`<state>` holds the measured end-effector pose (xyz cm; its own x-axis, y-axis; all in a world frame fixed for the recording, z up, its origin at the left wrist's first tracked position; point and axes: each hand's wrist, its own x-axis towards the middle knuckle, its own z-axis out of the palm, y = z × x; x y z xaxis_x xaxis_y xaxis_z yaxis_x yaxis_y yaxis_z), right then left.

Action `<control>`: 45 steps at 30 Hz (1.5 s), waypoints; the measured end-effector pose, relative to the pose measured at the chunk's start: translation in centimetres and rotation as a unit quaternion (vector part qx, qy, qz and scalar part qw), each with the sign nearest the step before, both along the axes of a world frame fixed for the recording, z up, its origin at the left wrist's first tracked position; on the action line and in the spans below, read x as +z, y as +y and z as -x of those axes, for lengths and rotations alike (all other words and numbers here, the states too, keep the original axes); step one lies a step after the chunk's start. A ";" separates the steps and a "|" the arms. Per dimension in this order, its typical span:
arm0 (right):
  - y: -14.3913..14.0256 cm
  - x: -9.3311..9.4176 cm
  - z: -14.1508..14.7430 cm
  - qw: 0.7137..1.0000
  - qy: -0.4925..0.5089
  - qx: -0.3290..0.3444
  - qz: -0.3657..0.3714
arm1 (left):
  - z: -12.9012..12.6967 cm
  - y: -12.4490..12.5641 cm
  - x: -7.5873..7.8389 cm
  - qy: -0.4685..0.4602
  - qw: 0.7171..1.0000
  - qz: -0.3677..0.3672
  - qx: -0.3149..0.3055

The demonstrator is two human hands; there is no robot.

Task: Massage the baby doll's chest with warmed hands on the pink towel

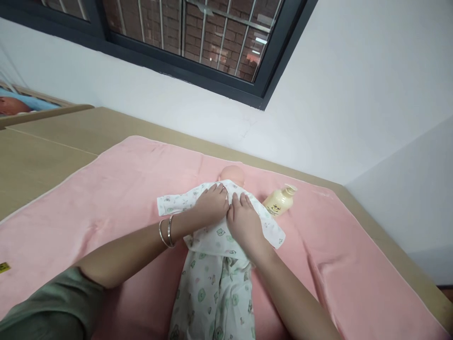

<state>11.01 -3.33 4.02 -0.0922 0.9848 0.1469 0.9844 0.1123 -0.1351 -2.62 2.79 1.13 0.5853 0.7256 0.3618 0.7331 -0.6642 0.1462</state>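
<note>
A baby doll [232, 174] lies on its back, dressed in a white long-sleeved baby shirt [221, 238] and matching trousers [205, 293] with small green and brown prints. Its head is partly hidden behind the collar. My left hand [214, 204], with two bangles at the wrist, rests on the shirt's upper chest, fingers curled against the cloth. Right beside it, my right hand [245, 221] grips the shirt front near the neckline, thumb close to the left hand. What lies between the fingertips is partly hidden.
A pale yellow pump bottle [279, 200] lies tilted by the doll's sleeve. Underneath is a pink blanket [130, 189] on a wooden surface [53, 146]. A white wall and dark-framed window [262, 94] stand behind. At far left, another doll [14, 106] lies behind a wooden edge.
</note>
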 end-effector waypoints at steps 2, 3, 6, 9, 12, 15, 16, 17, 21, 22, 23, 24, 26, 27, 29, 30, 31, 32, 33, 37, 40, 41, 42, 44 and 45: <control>-0.8 0.5 0.3 1.000 0.001 0.016 0.017 | 0.1 0.9 0.0 -0.018 1.000 -0.001 0.017; -0.8 0.8 0.2 0.999 0.012 0.022 0.024 | -0.1 0.9 -0.1 -0.022 0.999 0.002 0.027; 0.3 1.2 -1.2 0.996 0.078 0.034 0.030 | -1.1 -0.8 -0.7 -0.012 0.998 0.006 0.062; 2.3 0.8 -2.9 0.990 0.133 0.045 0.014 | -2.1 -3.6 -1.3 0.015 0.996 -0.018 0.081; 3.0 0.2 -3.2 0.991 0.128 0.037 -0.003 | -2.3 -4.6 -1.2 0.020 0.998 -0.028 0.061; 1.8 0.0 -1.9 0.996 0.084 0.033 -0.003 | -1.6 -3.0 -0.6 0.007 0.999 0.003 0.036; 1.2 0.1 -1.4 0.997 0.066 0.031 0.000 | -1.3 -2.2 -0.5 0.000 1.000 0.011 0.026; 0.7 0.2 -1.0 0.998 0.051 0.029 0.004 | -1.1 -1.5 -0.4 -0.009 1.000 0.017 0.018; 0.1 0.6 -0.5 0.999 0.043 0.014 0.011 | -1.2 -0.7 -1.1 -0.069 0.996 0.023 0.056; 0.3 0.6 -0.7 0.999 0.052 0.014 0.008 | -1.4 -0.9 -1.4 -0.086 0.993 0.023 0.074; 0.7 0.5 -1.0 0.998 0.061 0.014 0.004 | -1.6 -1.2 -1.7 -0.101 0.991 0.023 0.088; 1.2 0.5 -1.4 0.998 0.069 0.015 -0.001 | -1.8 -1.4 -1.9 -0.113 0.989 0.024 0.095; 2.1 0.3 -2.3 0.996 0.084 0.013 -0.007 | -2.0 -1.7 -2.2 -0.133 0.986 0.030 0.095; 2.5 0.3 -2.8 0.996 0.092 0.009 -0.007 | -2.0 -1.7 -2.2 -0.141 0.985 0.036 0.095; 2.8 0.4 -3.5 0.994 0.107 -0.002 0.001 | -1.9 -1.5 -2.2 -0.159 0.981 0.046 0.097; 2.8 0.6 -3.8 0.994 0.111 -0.006 0.007 | -1.9 -1.4 -2.2 -0.169 0.979 0.048 0.100; 2.7 0.8 -3.9 0.994 0.112 -0.009 0.014 | -1.8 -1.3 -2.2 -0.179 0.977 0.049 0.103; 2.5 0.9 -3.9 0.994 0.110 -0.011 0.018 | -1.8 -1.2 -2.4 -0.190 0.975 0.048 0.108; 2.3 1.1 -3.8 0.994 0.106 -0.012 0.018 | -1.8 -1.2 -2.5 -0.201 0.972 0.047 0.112; 1.9 0.7 -3.1 0.993 0.112 0.009 -0.046 | -1.8 -1.2 -3.2 -0.232 0.964 0.040 0.123; 2.3 -0.3 -2.6 0.988 0.121 0.041 -0.091 | -1.9 -1.3 -3.5 -0.234 0.963 0.037 0.127; 2.5 -0.6 -2.6 0.988 0.121 0.052 -0.084 | -1.9 -1.4 -3.5 -0.231 0.964 0.036 0.127; 2.6 -0.8 -2.6 0.988 0.120 0.060 -0.070 | -1.9 -1.4 -3.4 -0.227 0.965 0.036 0.127; 2.7 -0.9 -2.7 0.990 0.118 0.070 -0.040 | -1.9 -1.4 -3.4 -0.221 0.966 0.034 0.131; 2.7 -0.9 -2.8 0.989 0.120 0.072 -0.039 | -1.9 -1.4 -3.4 -0.219 0.966 0.034 0.132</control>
